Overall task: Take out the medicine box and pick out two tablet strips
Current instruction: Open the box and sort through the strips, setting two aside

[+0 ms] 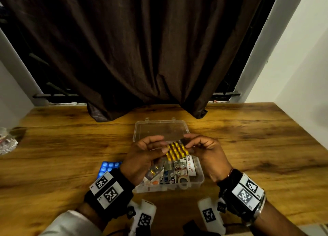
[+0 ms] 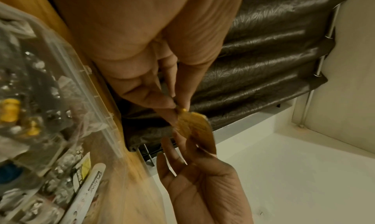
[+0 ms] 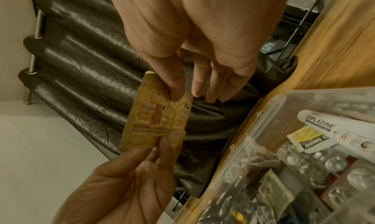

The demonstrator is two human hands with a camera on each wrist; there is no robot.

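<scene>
A yellow tablet strip [image 1: 176, 150] hangs in the air over the open clear medicine box [image 1: 200, 176]. My left hand [image 1: 165, 148] pinches the strip's near end, and my right hand [image 1: 188, 144] pinches its far end. The left wrist view shows the left fingertips [image 2: 172, 105] nipping the strip [image 2: 192, 126], with the right hand [image 2: 202, 179] below it. In the right wrist view the printed back of the strip [image 3: 156, 115] is caught between both hands. A blue tablet strip [image 1: 108, 166] lies on the table left of the box, partly hidden by my left wrist.
The box's lid [image 1: 159, 127] lies flat behind the base, which holds several strips and a white tube [image 3: 324, 123]. A dark curtain [image 1: 142, 58] hangs onto the table's far edge. Crumpled clear plastic [image 1: 7, 143] sits at far left. A white wall [image 1: 301, 76] borders the right side.
</scene>
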